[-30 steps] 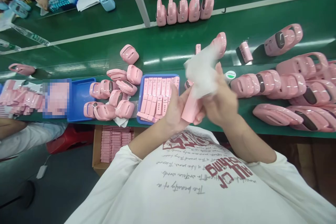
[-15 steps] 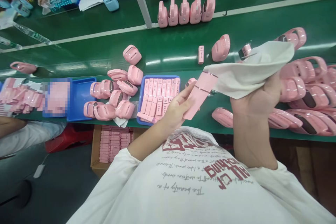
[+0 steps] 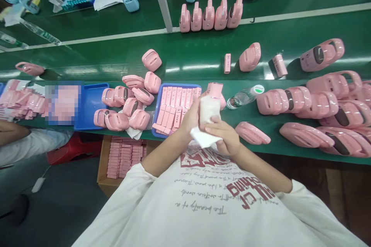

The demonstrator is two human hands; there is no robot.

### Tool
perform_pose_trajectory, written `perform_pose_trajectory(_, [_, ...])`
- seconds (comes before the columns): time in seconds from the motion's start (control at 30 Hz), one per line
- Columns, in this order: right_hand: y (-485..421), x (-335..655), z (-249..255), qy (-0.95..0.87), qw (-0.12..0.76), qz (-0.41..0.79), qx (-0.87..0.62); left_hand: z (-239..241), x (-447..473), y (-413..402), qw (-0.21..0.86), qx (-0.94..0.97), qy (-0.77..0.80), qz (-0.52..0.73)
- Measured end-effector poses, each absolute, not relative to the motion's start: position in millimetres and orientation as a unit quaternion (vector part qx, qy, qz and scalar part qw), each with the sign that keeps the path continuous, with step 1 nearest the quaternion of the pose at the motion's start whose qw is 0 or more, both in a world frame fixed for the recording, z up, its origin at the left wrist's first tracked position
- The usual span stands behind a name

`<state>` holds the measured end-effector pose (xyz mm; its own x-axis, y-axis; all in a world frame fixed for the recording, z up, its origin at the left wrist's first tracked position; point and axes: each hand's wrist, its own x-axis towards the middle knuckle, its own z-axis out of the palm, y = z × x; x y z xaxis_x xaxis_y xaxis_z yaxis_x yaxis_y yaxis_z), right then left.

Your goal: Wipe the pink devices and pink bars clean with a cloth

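Observation:
Close to my body, my left hand (image 3: 191,119) is closed around a pink rectangular case (image 3: 215,89), whose top end sticks up above my fingers. A white cloth (image 3: 210,110) lies over the case's front and hides most of it. My right hand (image 3: 227,136) presses the cloth against the case, fingers bent over it, and the cloth's lower corner hangs down between my hands. Just left of them is a blue tray (image 3: 156,112) holding rows of similar small pink pieces (image 3: 166,114). Behind my hands, a rounded pink part (image 3: 222,102) is partly hidden.
A clear plastic bottle (image 3: 243,96) lies right of my hands. Pink handled housings (image 3: 315,104) crowd the right side; more (image 3: 131,106) are piled left. A second blue tray (image 3: 92,110) and a carton of pink pieces (image 3: 127,158) are further left. Another person's arm (image 3: 13,135) shows at left.
My right hand has come down and left from the raised position, bringing the cloth onto the case. The case has turned more upright in my left hand. The bottle now shows.

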<state>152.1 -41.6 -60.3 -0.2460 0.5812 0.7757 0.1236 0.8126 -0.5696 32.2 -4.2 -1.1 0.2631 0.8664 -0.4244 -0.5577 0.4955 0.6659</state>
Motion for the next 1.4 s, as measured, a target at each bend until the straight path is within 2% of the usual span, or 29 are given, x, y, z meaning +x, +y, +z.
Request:
perform_pose_trajectory(0.07, [-49.7,154.3,-65.1,-0.721,0.591,0.234,-0.277,-8.5,23.5,-4.4,0.735,0.223,0.425,0.479])
perform_pose_trajectory(0.13, [-48.2,160.4,-71.7,-0.642,0.581,0.260,-0.428,-18.5,14.7,-4.4,0.711,0.233,0.446,0.491])
perform_pose_trajectory(0.23, [-26.8,174.2,-87.3,-0.585,0.442,0.266,-0.626,-34.8,2.0,-2.0,0.701,0.217,0.467,0.493])
perform_pose_trajectory(0.33, [-0.3,183.1,-109.8,-0.589,0.274,0.267,-0.712,-52.0,-10.4,2.6,0.687,0.194,0.500,0.490])
perform_pose_trajectory(0.4, [11.4,182.7,-125.5,-0.565,0.215,0.283,-0.745,-65.2,-18.8,6.6,0.682,0.188,0.529,0.469])
perform_pose_trajectory(0.53, [23.8,174.9,-147.8,-0.508,0.249,0.323,-0.759,-94.6,-36.2,21.2,0.660,0.267,0.576,0.402])
perform_pose_trajectory(0.67, [36.8,171.1,-152.2,-0.466,0.298,0.333,-0.764,-115.5,-53.8,55.7,0.562,0.384,0.663,0.311])
perform_pose_trajectory(0.93, [103.1,148.8,-132.7,-0.425,0.394,0.316,-0.751,-137.5,-70.6,199.4,0.453,0.471,0.714,0.250])
perform_pose_trajectory(1.07, [165.9,127.5,-132.4,-0.432,0.402,0.328,-0.738,-154.9,-74.0,258.9,0.395,0.501,0.737,0.224])
perform_pose_trajectory(1.2, [221.1,104.5,-142.7,-0.447,0.392,0.343,-0.727,-163.1,-78.1,274.8,0.357,0.524,0.750,0.188])
perform_pose_trajectory(1.33, [251.7,80.8,-157.4,-0.461,0.381,0.368,-0.712,-146.9,-94.5,271.0,0.298,0.570,0.737,0.207])
perform_pose_trajectory(1.4, [257.4,71.8,-164.3,-0.467,0.376,0.385,-0.702,-133.4,-111.9,272.6,0.231,0.565,0.759,0.228])
